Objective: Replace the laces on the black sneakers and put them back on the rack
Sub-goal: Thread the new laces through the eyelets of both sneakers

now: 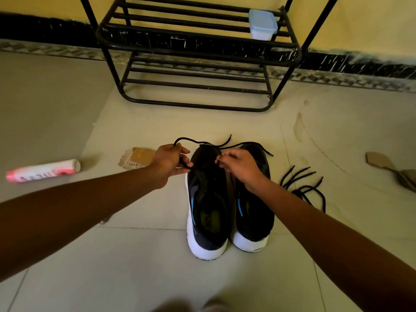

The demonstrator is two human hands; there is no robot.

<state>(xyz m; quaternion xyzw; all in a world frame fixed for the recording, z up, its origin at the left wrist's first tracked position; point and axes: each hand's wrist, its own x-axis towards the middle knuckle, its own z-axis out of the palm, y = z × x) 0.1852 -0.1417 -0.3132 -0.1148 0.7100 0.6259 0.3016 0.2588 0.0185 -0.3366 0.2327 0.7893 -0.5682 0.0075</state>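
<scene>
Two black sneakers with white soles stand side by side on the tiled floor, heels toward me: the left sneaker (208,210) and the right sneaker (254,217). A black lace (191,139) runs across the left sneaker's front. My left hand (171,163) pinches one end of it, which loops up and away. My right hand (239,167) pinches the other part over the shoe's tongue. Loose black laces (304,188) lie on the floor to the right of the pair. The black metal shoe rack (198,55) stands against the wall beyond.
A pale plastic lidded box (262,24) sits on the rack's upper shelf. A pink-and-white tube (44,171) and a cardboard package (137,157) lie on the floor at left. A tan object (391,170) lies at far right.
</scene>
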